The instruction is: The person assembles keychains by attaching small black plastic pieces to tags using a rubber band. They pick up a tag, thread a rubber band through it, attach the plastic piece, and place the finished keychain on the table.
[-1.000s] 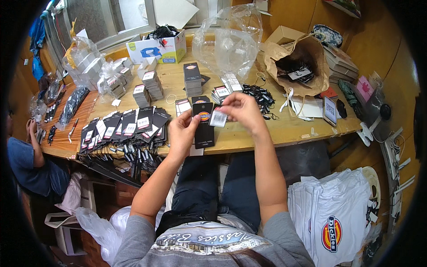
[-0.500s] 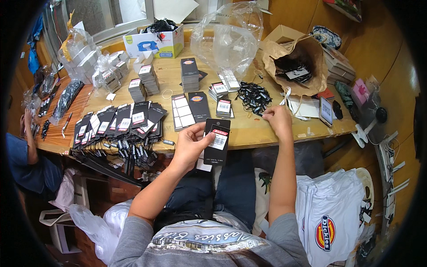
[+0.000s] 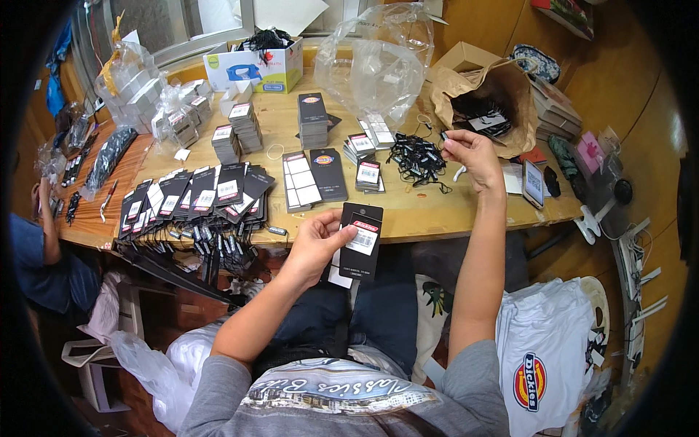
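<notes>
My left hand (image 3: 314,249) grips black hang tags (image 3: 360,258) at the table's front edge, thumb on the front. The top one bears a red and white barcode label, and a white card shows beneath. My right hand (image 3: 477,162) is raised above the table, thumb and fingertips pinching a black hang tag string (image 3: 444,136) by its small end. Beside that hand lies a tangled heap of black tag strings (image 3: 413,160). Stacks of labelled cards (image 3: 368,175) and black tags (image 3: 332,177) stand beyond my left hand.
At the left, strung tags (image 3: 204,198) lie spread, their strings over the edge. A paper bag (image 3: 455,91), a phone (image 3: 534,183) and a clear plastic bag (image 3: 375,62) flank the work area. White shirts (image 3: 553,328) hang at the lower right. Another person's arm (image 3: 49,226) shows far left.
My right hand has lifted from the edge of the string heap, up and to the right, with a string pinched in it. My left hand has moved slightly nearer me with the tags.
</notes>
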Tool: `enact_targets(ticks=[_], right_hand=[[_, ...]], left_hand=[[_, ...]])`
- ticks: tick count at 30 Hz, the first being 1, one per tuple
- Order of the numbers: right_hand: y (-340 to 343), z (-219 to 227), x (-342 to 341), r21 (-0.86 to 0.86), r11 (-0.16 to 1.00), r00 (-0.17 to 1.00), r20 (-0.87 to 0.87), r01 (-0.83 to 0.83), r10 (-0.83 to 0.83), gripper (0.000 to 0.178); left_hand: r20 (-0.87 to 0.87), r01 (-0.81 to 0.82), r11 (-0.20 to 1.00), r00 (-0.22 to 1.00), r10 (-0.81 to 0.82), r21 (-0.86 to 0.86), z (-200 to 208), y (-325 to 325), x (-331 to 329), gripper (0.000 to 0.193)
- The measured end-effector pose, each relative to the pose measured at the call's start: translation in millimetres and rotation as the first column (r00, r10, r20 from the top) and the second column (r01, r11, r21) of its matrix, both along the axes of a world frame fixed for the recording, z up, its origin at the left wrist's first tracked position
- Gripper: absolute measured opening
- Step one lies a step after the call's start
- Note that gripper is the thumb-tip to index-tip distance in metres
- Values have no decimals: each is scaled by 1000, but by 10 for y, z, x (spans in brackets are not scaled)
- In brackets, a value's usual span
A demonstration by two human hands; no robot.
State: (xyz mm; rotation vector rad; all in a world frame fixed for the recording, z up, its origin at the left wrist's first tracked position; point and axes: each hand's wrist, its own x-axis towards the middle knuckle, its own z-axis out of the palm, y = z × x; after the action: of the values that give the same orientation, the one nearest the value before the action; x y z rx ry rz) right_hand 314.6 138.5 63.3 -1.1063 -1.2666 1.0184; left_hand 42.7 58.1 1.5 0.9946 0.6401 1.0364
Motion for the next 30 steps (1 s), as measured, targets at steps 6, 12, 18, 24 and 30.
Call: enact_targets(ticks=[6,12,18,24,30], right_hand=[[-114,-146,-179,-46,964,855,-475,-261,209,13],[-140,-299,-464,78,989,972,-186,-129,141,12],[-328,-106,-638,114,906,739,-542,-408,401,19],[-728,-287,-828,102,907,727,-565,-408,391,13],[-1071,-586,-1023,143,967,850,-461,-213,255,12]], left_hand=[[24,49,998,998,-50,33,-11,-62,61,27],[-26,87,995,996,-86,43,65,-98,198,28],[-22,73,995,997,-72,74,92,-108,256,27],[-84,26,894,996,13,447,85,-341,141,15],[-189,255,934,959,-211,252,-46,-391,14,18]])
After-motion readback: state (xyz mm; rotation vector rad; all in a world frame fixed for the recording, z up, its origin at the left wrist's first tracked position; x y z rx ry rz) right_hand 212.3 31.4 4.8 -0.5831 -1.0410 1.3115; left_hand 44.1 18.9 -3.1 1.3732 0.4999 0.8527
